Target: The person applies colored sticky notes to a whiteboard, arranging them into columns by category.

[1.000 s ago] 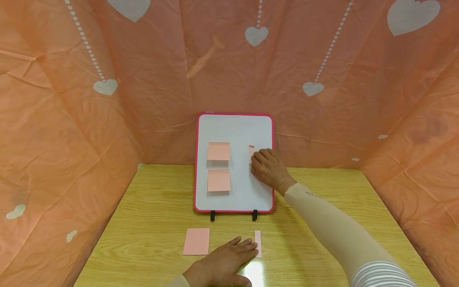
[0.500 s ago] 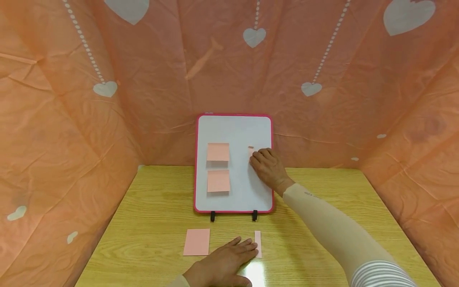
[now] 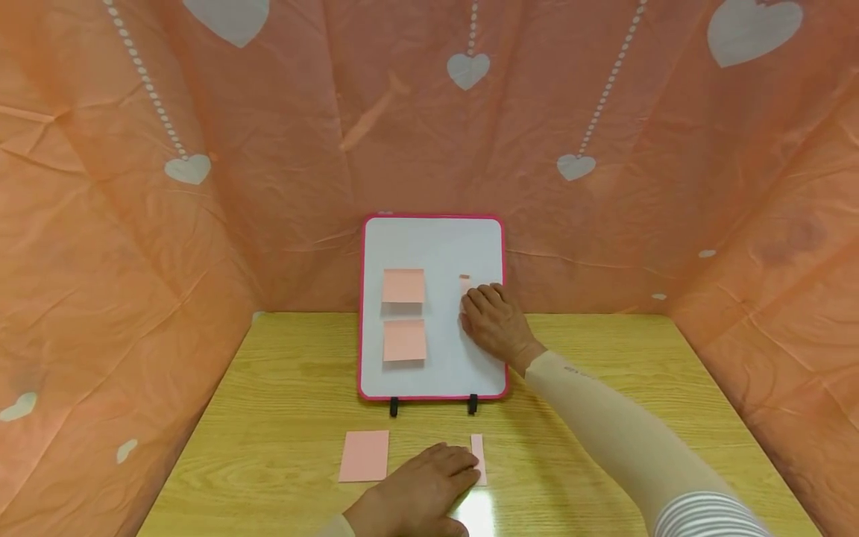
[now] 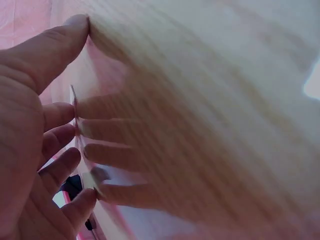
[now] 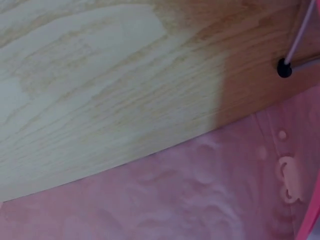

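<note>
My right hand (image 3: 496,322) is at the right half of a pink-framed whiteboard (image 3: 436,246), its fingers curled at a narrow pink sticky strip (image 3: 464,282). Only the strip's top shows above the fingers; the thumb and the strip's lower part are hidden. Below the board, my left hand (image 3: 419,492) lies palm down on the table, fingers extended, its fingertips touching a narrow pale pink strip pad (image 3: 478,447). The left wrist view shows the left hand (image 4: 37,130) at the tabletop, its fingers mirrored in the glossy surface. The right wrist view does not show the right hand.
Two square pink sticky notes, an upper note (image 3: 403,286) and a lower note (image 3: 404,340), hang on the board's left half. A square pink note pad (image 3: 365,456) lies left of my left hand. Black-tipped stand feet (image 3: 473,403) support the board. Orange cloth (image 3: 416,149) surrounds the wooden table (image 3: 282,388).
The head view has shifted slightly. My right fingers stay at the sticky strip and cover more of it. The left hand stays at the strip pad, its fingers drawn closer together.
</note>
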A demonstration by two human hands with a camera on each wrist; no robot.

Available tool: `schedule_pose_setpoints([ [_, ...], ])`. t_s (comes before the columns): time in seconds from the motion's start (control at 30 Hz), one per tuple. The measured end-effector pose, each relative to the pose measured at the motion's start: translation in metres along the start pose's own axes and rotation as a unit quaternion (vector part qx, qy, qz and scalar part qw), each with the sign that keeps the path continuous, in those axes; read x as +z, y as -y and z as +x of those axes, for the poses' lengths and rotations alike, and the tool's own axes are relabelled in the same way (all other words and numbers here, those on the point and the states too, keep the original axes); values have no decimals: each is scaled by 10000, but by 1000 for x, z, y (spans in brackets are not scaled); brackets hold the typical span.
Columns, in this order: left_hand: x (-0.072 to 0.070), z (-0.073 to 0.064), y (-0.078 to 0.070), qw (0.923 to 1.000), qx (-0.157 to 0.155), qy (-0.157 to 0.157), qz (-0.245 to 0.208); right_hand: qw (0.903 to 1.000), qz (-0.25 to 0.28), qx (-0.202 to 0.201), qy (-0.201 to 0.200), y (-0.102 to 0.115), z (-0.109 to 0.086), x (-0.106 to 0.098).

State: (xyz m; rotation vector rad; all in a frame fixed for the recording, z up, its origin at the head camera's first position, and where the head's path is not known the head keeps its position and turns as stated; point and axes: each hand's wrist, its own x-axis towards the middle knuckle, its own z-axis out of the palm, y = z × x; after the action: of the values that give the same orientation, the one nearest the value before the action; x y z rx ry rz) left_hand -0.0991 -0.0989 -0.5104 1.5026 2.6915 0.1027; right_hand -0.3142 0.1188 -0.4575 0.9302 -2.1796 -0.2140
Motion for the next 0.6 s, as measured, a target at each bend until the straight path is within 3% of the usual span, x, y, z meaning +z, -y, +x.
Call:
schedule_pose_setpoints([
  [0.17,-3,4,1,10000,-67,-36,-12,9996,41,162,236,4,-4,0],
  [0.37,-5,6,3,9995,-158,17,-281,9999,13,133,45,5,-7,3],
  [0.6,-5,7,8,9993,-107,-220,-283,9999,47,138,39,7,-10,4],
])
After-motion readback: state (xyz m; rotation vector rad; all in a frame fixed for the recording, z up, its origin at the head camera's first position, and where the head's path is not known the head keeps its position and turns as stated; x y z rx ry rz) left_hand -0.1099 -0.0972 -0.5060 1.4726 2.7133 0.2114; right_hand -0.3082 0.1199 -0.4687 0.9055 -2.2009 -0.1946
